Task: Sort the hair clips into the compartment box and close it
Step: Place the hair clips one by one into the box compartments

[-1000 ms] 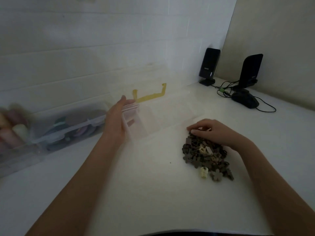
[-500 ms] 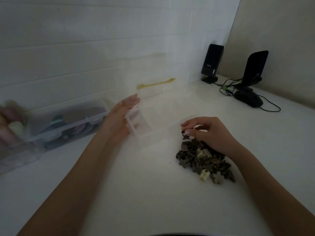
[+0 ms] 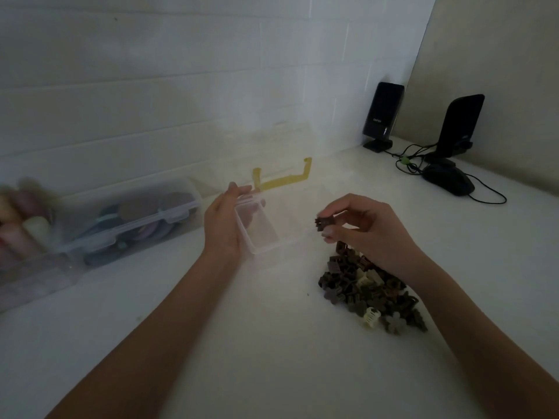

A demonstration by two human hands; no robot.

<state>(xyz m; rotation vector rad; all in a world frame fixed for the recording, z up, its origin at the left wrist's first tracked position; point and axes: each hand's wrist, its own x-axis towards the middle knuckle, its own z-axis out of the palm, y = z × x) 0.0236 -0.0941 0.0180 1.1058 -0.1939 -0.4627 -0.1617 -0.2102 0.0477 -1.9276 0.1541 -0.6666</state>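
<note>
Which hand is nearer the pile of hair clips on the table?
Right. The right hand hovers just above the pile, pinching one dark clip; the left hand is across at the clear box's left end.

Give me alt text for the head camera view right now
A person's right hand pinches a dark brown hair clip above a pile of clips, while the left hand steadies an open clear compartment box on a white table.
</note>
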